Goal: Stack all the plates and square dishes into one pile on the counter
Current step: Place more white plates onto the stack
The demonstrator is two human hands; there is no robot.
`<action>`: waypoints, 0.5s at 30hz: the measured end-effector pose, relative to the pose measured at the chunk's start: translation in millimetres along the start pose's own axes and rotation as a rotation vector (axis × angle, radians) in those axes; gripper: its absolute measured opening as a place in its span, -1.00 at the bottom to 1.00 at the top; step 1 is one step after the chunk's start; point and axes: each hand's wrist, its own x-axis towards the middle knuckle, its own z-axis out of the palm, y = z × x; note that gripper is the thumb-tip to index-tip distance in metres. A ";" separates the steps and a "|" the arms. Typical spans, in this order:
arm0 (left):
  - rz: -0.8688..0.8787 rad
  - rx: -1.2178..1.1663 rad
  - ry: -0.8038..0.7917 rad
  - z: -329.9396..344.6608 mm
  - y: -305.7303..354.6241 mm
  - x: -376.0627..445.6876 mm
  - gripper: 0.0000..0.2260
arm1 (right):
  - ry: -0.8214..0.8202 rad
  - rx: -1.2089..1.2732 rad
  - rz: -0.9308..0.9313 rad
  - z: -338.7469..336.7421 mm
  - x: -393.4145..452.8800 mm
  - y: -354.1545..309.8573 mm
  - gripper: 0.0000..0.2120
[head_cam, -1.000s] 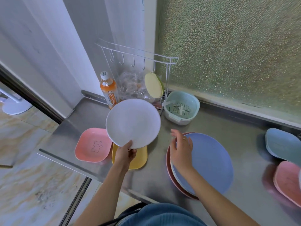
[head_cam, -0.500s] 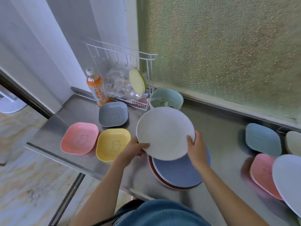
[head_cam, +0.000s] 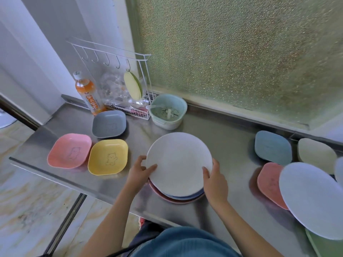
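Holding the white round plate (head_cam: 179,163) by its two sides, I have my left hand (head_cam: 138,173) curled on its left rim, thumb on top, and my right hand (head_cam: 215,179) gripping the right rim the same way. The plate sits on top of a blue plate (head_cam: 193,196), which lies on a dark pink plate (head_cam: 178,200), all three in one pile near the front edge of the steel table (head_cam: 222,141).

To the left lie three square dishes, each apart from the pile: a yellow dish (head_cam: 108,156) nearest my left hand, a pink dish (head_cam: 69,153) just beside it, and a grey dish (head_cam: 109,123) behind them. To the right lie a blue square dish (head_cam: 272,147), a cream dish (head_cam: 316,154), a pink square dish (head_cam: 270,183) and a pale blue round plate (head_cam: 313,200) overlapping it.

At the back stand an orange drink bottle (head_cam: 88,94), a white wire rack (head_cam: 115,75) and a mint green strainer bowl (head_cam: 168,112).
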 end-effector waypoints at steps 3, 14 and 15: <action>0.069 0.162 0.076 7.8 -6.7 -0.4 -0.66 | -0.029 -0.073 -0.024 -1.4 -3.0 12.7 -0.55; 0.030 0.213 0.133 3.0 -5.7 17.0 -0.61 | -0.148 0.013 0.161 -0.2 -2.2 19.1 -0.47; 0.009 0.193 0.108 2.3 -5.1 21.9 -0.59 | -0.179 0.090 0.196 1.5 -2.1 20.8 -0.47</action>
